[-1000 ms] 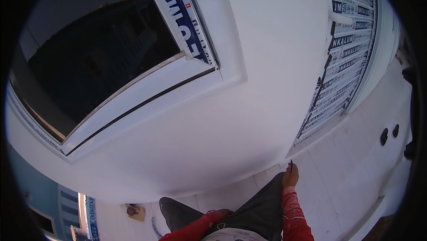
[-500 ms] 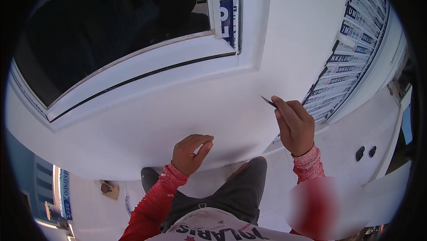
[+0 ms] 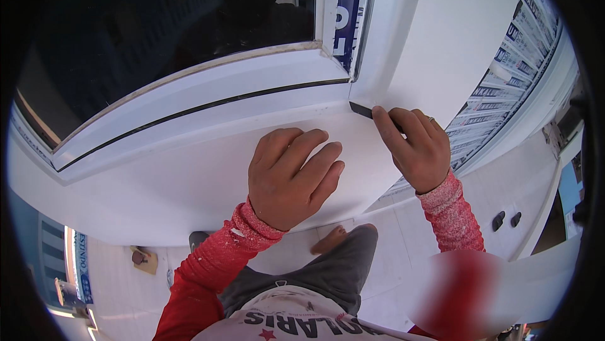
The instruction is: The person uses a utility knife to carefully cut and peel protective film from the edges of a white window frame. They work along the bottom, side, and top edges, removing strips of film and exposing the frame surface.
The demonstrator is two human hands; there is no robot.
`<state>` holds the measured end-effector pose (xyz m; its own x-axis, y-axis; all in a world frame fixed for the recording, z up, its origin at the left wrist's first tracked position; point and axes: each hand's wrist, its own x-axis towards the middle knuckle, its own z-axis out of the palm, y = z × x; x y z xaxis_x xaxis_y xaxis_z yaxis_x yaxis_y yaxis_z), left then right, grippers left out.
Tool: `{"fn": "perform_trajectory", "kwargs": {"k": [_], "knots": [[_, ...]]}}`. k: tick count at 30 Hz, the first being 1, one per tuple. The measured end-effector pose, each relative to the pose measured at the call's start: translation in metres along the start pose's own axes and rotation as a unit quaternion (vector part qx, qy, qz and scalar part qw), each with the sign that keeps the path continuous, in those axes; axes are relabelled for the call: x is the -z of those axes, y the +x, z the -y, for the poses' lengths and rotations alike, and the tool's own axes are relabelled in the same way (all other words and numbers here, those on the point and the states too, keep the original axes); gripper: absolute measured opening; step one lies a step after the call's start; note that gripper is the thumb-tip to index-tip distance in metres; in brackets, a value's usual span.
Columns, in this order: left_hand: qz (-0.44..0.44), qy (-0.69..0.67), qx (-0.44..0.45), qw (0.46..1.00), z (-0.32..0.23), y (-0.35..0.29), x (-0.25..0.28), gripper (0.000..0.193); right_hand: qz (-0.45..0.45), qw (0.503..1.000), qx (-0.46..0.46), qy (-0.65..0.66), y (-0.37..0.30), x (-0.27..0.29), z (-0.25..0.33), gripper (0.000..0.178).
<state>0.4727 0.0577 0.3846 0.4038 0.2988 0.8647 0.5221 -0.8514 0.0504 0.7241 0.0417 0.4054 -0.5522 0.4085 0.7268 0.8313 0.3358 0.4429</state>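
Observation:
My right hand [image 3: 417,151] pinches a thin, dark, flat blade [image 3: 361,110] between thumb and fingers. The blade's far end lies at the lower right corner of the white window frame [image 3: 265,76], where frame and wall meet. I cannot tell whether its edge touches. My left hand [image 3: 291,176] holds nothing. Its fingers are slightly bent and apart, in front of the white wall [image 3: 176,177] below the window; contact with the wall is unclear. Dark glass [image 3: 170,32] fills the frame, and printed protective film [image 3: 345,20] covers part of its right upright.
To the right stands a tall panel covered in printed film strips [image 3: 498,98]. A pair of dark slippers [image 3: 498,221] lies on the pale tiled floor [image 3: 391,265]. At the lower left, a small brown object sits on a tan piece [image 3: 145,261] on the floor.
Both hands have moved up toward the window. The right hand brought the blade to the frame's lower corner. The left hand rose to the wall and its fingers spread.

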Motion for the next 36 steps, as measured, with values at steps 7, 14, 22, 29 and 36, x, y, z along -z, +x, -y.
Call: {"fn": "perform_trajectory", "kwargs": {"k": [7,14,22,29,36], "knots": [[-0.038,0.052,-0.034,0.997,0.005,0.009,-0.022,0.025,-0.007,1.000,0.011,-0.002,-0.003,-0.007,-0.008,0.047],[-0.074,0.075,-0.009,0.994,0.016,0.029,-0.032,0.024,-0.015,1.000,0.015,0.023,0.000,-0.008,-0.010,0.045],[-0.061,0.093,0.003,0.994,0.018,0.037,-0.035,0.026,-0.006,1.000,0.022,0.010,0.000,-0.007,-0.010,0.043],[-0.059,0.106,0.005,0.993,0.018,0.040,-0.038,0.027,-0.004,1.000,0.021,0.008,-0.002,-0.009,-0.011,0.044],[-0.057,0.133,0.012,0.989,0.017,0.042,-0.041,0.029,-0.021,0.999,0.033,-0.013,-0.002,-0.012,-0.011,0.042]]}}
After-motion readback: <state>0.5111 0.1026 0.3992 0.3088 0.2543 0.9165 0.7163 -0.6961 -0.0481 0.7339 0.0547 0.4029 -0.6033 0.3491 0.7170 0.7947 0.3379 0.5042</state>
